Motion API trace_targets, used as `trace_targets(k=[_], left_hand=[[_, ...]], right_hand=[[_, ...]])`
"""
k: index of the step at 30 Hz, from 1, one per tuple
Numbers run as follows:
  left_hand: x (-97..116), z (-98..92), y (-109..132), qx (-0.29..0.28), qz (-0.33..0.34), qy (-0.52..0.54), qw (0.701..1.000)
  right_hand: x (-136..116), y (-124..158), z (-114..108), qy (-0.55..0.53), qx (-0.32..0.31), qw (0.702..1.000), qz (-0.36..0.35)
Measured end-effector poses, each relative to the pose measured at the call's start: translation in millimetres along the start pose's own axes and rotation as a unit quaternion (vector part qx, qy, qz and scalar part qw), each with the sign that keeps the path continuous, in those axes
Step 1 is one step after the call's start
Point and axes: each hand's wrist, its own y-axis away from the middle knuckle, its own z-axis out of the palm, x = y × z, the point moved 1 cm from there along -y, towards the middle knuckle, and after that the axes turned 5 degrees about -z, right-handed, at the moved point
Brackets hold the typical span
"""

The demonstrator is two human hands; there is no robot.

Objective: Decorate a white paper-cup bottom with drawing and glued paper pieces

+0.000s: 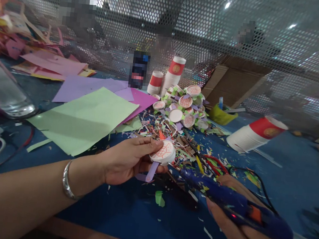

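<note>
My left hand (133,155), with a silver bangle on the wrist, pinches a small round white paper turtle (164,152) with an orange shell pattern drawn on top. A purple paper strip (152,171) sticks out from its lower side. My right hand (240,219) is wrapped round a blue glue gun (225,196) with an orange part and a small lit red light. The gun's nozzle points left and is at the turtle's right edge; whether it touches is hard to tell. Paper scraps (172,134) lie just behind both hands.
Similar paper pieces form a pile (185,107) behind the scraps. White and red cup stacks (173,75) stand behind it; another cup stack (256,135) leans at right. Green paper (88,117) lies left, near a clear glass (6,88). Red-handled pliers (214,163) and black cable lie beside the gun.
</note>
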Motion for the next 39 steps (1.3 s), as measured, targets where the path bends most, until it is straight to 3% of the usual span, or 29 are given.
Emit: trace_targets(k=[7, 22, 26, 29, 32, 35, 39], left_hand=[[0.6, 0.2, -0.4, 0.015, -0.005, 0.002, 1.0], [-0.4, -0.8, 0.7, -0.007, 0.017, 0.004, 1.0], [0.2, -2.7, 0.1, -0.003, 0.033, -0.002, 0.999], [0.3, -3.6, 0.1, -0.006, 0.039, -0.016, 0.999], [1.3, -3.2, 1.8, -0.004, 0.032, -0.033, 0.999], [4.2, -3.0, 4.2, 0.016, 0.043, -0.052, 0.998], [9.6, -3.4, 7.0, 0.041, 0.072, -0.097, 0.992]], right_hand=[[-1.8, -2.6, -1.0, -0.007, -0.013, 1.0, 0.007], [-3.1, -0.8, -0.3, -0.051, -0.022, 0.998, 0.022], [-0.1, 4.0, 2.1, 0.025, 0.03, 0.999, 0.031], [4.8, 3.8, 2.9, 0.032, 0.043, 0.996, 0.065], [15.4, 2.1, -1.7, -0.009, -0.002, 0.987, 0.161], [29.6, 1.9, -10.3, -0.054, -0.07, 0.95, 0.299], [44.2, 2.7, -17.3, -0.073, -0.113, 0.924, 0.359]])
